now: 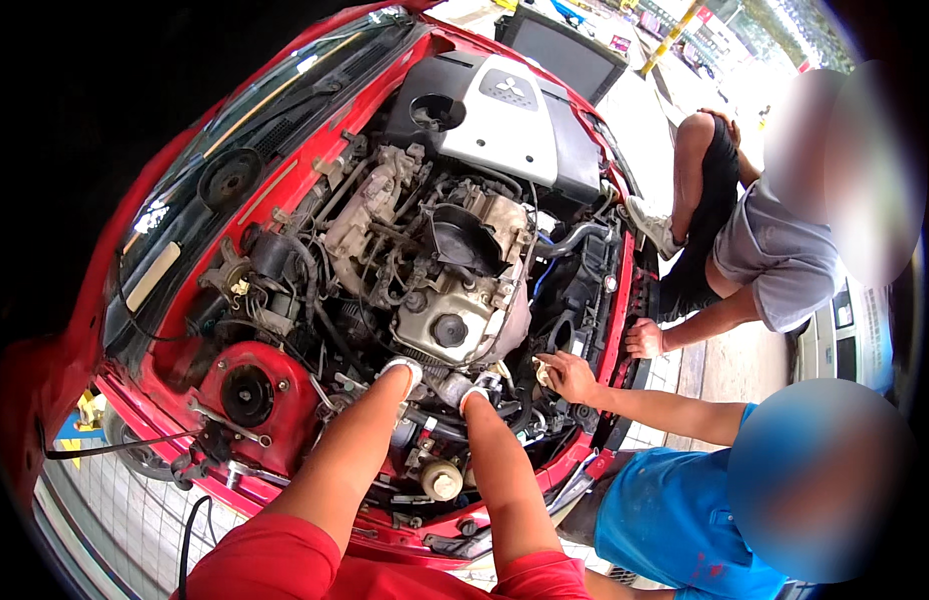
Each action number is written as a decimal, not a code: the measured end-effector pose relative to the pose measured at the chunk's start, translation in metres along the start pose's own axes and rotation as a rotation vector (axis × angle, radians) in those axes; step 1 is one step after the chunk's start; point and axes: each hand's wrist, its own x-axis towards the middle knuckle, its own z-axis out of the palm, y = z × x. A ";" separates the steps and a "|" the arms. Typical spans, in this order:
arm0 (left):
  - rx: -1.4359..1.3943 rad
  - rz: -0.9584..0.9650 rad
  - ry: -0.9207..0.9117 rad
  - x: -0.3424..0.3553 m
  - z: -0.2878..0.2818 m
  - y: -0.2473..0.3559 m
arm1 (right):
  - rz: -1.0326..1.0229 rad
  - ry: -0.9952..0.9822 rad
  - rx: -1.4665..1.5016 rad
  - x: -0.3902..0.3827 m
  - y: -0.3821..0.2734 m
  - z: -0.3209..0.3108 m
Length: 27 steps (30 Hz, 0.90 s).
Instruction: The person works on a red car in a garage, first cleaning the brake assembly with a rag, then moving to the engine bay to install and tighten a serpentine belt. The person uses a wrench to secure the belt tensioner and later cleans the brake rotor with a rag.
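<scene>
My left hand (401, 372), in what looks like a white glove, reaches into the red car's engine bay just below the metal engine cover with a round cap (435, 325). My right hand (473, 396), also white-covered, is a little to its right, by a small silvery component (450, 388) among hoses. The fingers of both hands are mostly hidden, so what they touch or hold is unclear. A metal wrench (230, 422) lies on the red bodywork to the left, beside the strut tower (248, 395). A cream-capped reservoir (442, 480) sits between my forearms.
A co-worker in blue (665, 510) reaches in from the right, their hand (563, 376) near mine. Another person in grey (775, 270) crouches at the car's front, a hand (645, 338) on its edge. A plastic engine cover (510, 130) lies across the bay's top. A cable (135, 445) hangs at left.
</scene>
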 end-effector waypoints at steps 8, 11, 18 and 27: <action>-0.008 0.126 0.022 -0.024 -0.007 0.020 | 0.130 -0.063 0.055 -0.058 -0.046 -0.047; -0.415 -0.040 0.020 0.008 0.016 -0.019 | 0.022 -0.072 0.033 -0.083 -0.091 -0.078; -0.596 -0.216 0.019 0.065 0.040 -0.007 | -0.004 0.028 -0.296 -0.019 0.037 -0.009; -0.547 -0.187 -0.059 -0.014 -0.008 -0.008 | 0.052 -0.079 -0.099 -0.053 -0.080 -0.060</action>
